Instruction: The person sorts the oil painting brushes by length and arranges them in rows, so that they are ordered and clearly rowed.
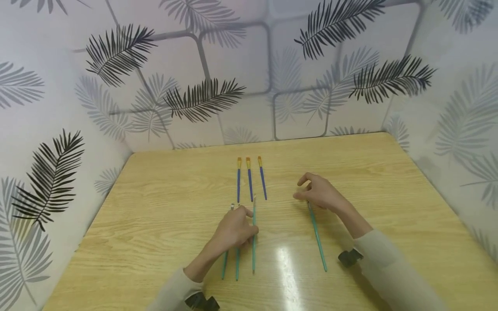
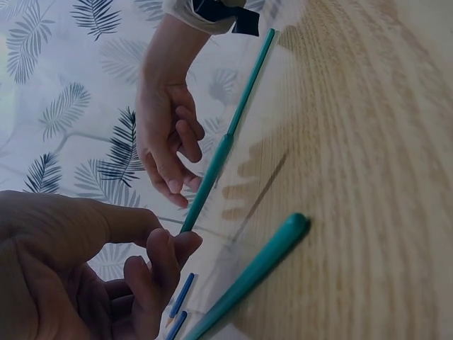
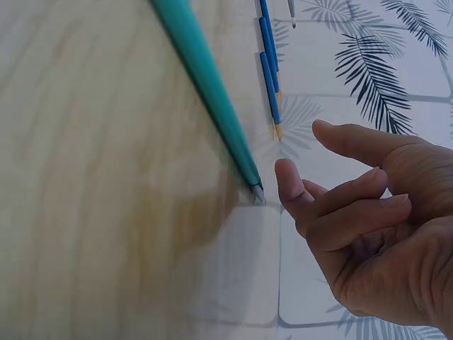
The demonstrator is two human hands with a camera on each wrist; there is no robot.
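Observation:
My left hand (image 1: pixel 233 229) pinches a slim teal paintbrush (image 1: pixel 254 255) between thumb and fingers; in the left wrist view the brush (image 2: pixel 205 188) stands off the wood, its shadow below. Under that hand, partly hidden by it, lie two more teal paintbrushes, one to the left (image 1: pixel 225 263) and another (image 1: pixel 237 265). My right hand (image 1: pixel 320 192) hovers with thumb and index finger apart and nothing between them, as the right wrist view also shows. Just below it, a teal paintbrush (image 1: pixel 317 237) lies slanted on the table, its tip (image 3: pixel 258 193) close to the fingers.
Three blue flat paintbrushes (image 1: pixel 249 179) lie side by side farther back, bristles toward the wall. The wood-grain table (image 1: pixel 171 185) meets leaf-patterned walls (image 1: pixel 241 112) at the back and sides. A dark strap (image 1: pixel 350 258) sits on the right sleeve.

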